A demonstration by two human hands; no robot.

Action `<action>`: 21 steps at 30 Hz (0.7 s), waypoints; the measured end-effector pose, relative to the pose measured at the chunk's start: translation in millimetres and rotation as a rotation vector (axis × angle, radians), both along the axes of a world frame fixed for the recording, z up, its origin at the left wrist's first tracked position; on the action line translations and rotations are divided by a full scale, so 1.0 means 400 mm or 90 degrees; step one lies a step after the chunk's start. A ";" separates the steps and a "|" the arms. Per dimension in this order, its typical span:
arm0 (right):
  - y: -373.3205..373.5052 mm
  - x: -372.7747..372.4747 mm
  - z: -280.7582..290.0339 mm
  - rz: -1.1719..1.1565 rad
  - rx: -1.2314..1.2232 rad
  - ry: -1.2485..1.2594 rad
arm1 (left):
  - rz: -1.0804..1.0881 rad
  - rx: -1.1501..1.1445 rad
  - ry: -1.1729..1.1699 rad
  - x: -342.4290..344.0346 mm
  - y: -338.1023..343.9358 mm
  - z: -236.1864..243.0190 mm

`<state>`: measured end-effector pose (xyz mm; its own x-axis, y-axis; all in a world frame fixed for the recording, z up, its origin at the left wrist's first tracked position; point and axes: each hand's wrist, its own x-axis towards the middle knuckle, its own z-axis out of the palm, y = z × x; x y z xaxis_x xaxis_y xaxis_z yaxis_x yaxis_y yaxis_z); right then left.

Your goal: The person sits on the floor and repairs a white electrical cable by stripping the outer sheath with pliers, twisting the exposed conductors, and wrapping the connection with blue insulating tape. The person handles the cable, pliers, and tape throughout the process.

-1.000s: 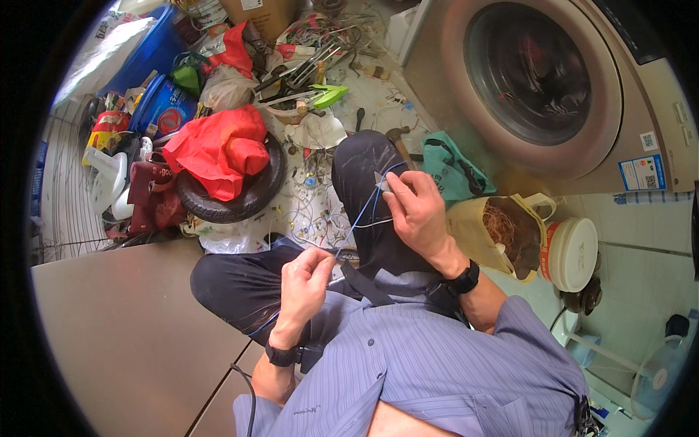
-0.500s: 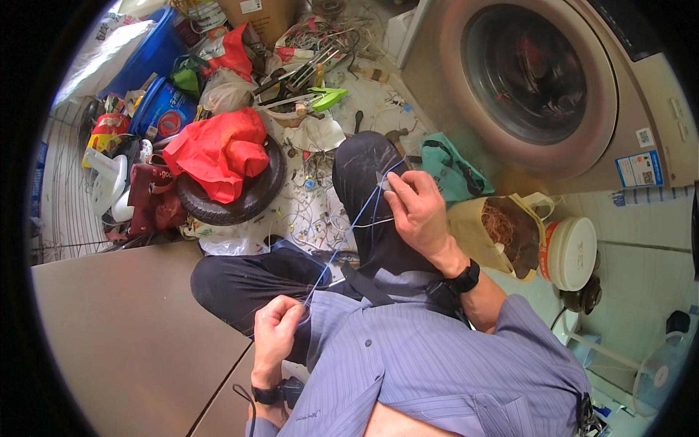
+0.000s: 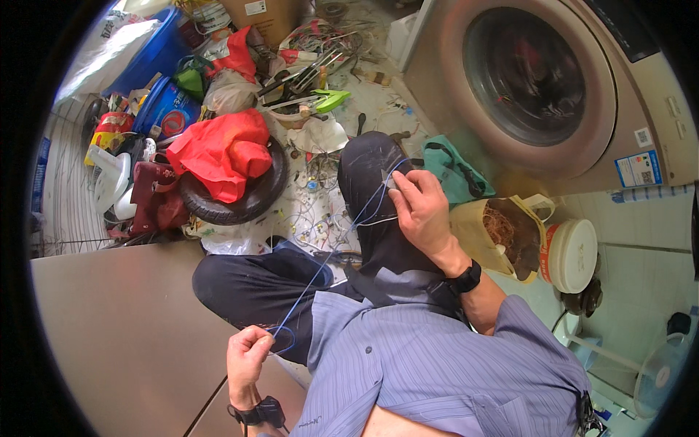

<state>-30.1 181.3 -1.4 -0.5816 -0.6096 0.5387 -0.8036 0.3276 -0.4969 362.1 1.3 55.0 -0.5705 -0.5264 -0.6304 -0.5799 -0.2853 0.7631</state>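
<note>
A thin blue wire (image 3: 306, 288) runs taut across my lap between my hands. My left hand (image 3: 247, 355) is closed, pinching its lower end by my left thigh, where a loop of blue wire hangs beside the fingers. My right hand (image 3: 424, 215) is closed at my raised right knee, its thumb and fingertips pinching the wire and a small grey flat piece (image 3: 386, 178) that looks like a blade. The fingers partly hide this piece. A short whitish wire end (image 3: 377, 221) sticks out below the right hand, against the dark trousers.
Scattered wire scraps (image 3: 309, 218) litter the floor ahead. To the left are a tyre (image 3: 244, 207) with a red bag (image 3: 222, 153) on it and a blue bucket (image 3: 164, 113). On the right stand a washing machine (image 3: 451, 124), a yellow bag (image 3: 473, 233) of copper-coloured wire and a white-lidded bucket (image 3: 575, 255).
My left hand has moved down and to the left, drawing the blue wire into a longer straight stretch. My right hand stays nearly in place at the knee, still gripping.
</note>
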 end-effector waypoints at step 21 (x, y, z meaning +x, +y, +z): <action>0.010 -0.016 -0.012 -0.014 -0.006 0.008 | -0.202 -0.589 0.230 -0.635 -0.007 -0.087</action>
